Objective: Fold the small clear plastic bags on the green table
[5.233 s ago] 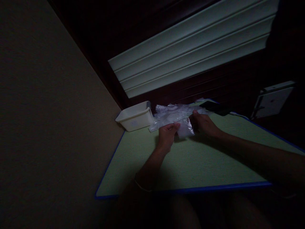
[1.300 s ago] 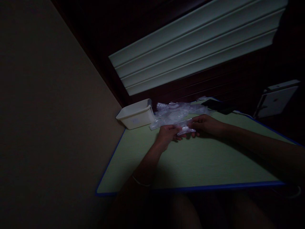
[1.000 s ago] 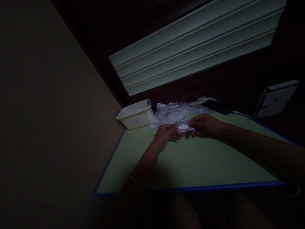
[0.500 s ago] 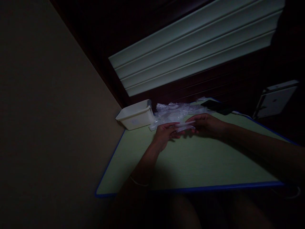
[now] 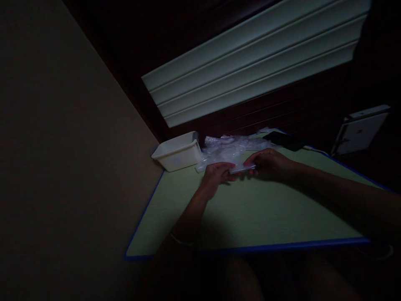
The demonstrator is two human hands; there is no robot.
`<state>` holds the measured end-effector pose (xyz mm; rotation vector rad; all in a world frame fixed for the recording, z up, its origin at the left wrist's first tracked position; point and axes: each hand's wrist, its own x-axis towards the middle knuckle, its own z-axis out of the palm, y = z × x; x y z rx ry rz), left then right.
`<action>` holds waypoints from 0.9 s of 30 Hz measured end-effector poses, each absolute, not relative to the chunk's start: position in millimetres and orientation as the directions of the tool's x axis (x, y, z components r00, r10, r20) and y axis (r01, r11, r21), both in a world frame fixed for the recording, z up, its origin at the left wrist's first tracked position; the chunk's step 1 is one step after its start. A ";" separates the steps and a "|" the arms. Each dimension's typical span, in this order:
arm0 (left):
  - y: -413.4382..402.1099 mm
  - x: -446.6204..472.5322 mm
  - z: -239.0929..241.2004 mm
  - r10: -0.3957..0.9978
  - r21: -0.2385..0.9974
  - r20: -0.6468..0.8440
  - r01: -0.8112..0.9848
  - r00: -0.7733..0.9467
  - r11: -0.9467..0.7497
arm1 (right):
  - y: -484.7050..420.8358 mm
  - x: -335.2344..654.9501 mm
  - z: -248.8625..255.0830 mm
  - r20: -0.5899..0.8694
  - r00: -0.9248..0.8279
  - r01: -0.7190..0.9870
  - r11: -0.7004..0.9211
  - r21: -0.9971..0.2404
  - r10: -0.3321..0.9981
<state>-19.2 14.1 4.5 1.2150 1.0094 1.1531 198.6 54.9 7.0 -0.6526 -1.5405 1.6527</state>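
Observation:
Between my hands is a small, whitish, see-through plastic packet (image 5: 240, 168), held above the pale green table (image 5: 250, 209). My left hand (image 5: 216, 175) pinches its left end with thumb and fingers. At the other end, my right hand (image 5: 266, 162) grips it the same way. Dim light hides what the packet holds, if anything. Just behind my hands lies a loose heap of clear plastic bags (image 5: 228, 148), spread across the back of the table.
A white plastic bin (image 5: 180, 156) stands at the back left, by the wall (image 5: 94, 167). A dark flat object (image 5: 283, 140) lies at the back right. Beyond the table's right side is a white boxy object (image 5: 360, 131). Blue trim (image 5: 250, 249) edges the table.
The packet has tilted between my fingers, so more of its flat face now shows. My hands have barely shifted, and the things on the table stay put.

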 end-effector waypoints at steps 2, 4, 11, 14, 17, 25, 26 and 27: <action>14.0 -17.5 3.4 0.992 0.997 0.035 -0.070 0.123 -0.026 | 54.7 199.5 7.4 0.135 -0.559 -0.131 0.074 -0.989 0.818; 14.4 -16.3 1.6 0.994 0.999 0.037 -0.041 0.101 -0.033 | 54.7 199.9 7.0 0.136 -0.537 -0.050 0.129 -0.990 0.832; 18.6 -17.4 -3.0 0.991 0.993 0.114 0.013 0.063 -0.115 | 54.0 198.2 9.0 0.193 -0.513 0.018 0.235 -0.972 0.836; 17.9 -15.4 -1.7 0.986 0.987 0.159 0.029 0.048 -0.160 | 54.0 197.0 10.1 0.190 -0.494 0.010 0.224 -0.974 0.848; 15.7 -11.4 -0.7 0.983 0.982 0.179 0.047 0.036 -0.181 | 54.6 195.6 8.1 0.176 -0.481 0.049 0.227 -0.973 0.859; 15.6 -9.1 -2.6 0.993 0.996 0.078 0.041 0.091 -0.082 | 59.6 196.5 -0.6 0.167 -0.494 0.160 0.278 -0.947 0.853; 15.3 -10.3 -2.2 0.989 0.996 0.084 0.019 0.118 -0.087 | 59.6 196.8 0.4 0.182 -0.499 0.160 0.296 -0.942 0.848; 14.6 -11.7 -1.5 0.984 0.995 0.098 -0.002 0.151 -0.099 | 59.1 197.0 1.8 0.195 -0.505 0.162 0.314 -0.935 0.841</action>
